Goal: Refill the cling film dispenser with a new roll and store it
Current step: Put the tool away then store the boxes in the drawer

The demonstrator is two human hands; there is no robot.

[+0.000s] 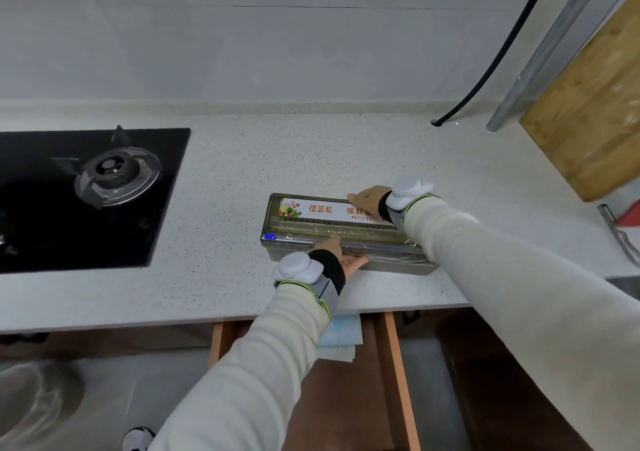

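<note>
Looks like pressing the dispenser point(304, 229) shut with left hand point(350, 259) and right hand point(367, 197) laid flat, unclenched; next calls for gripping it and lowering into the drawer point(393, 346).

— Where's the dispenser point(311, 229)?
— On the countertop point(242, 160), near its front edge. The hob point(86, 191) lies left of it, the cutting board point(588, 121) well to its right.
— And below?
— A drawer point(391, 364), with papers point(341, 340) in it.
</note>
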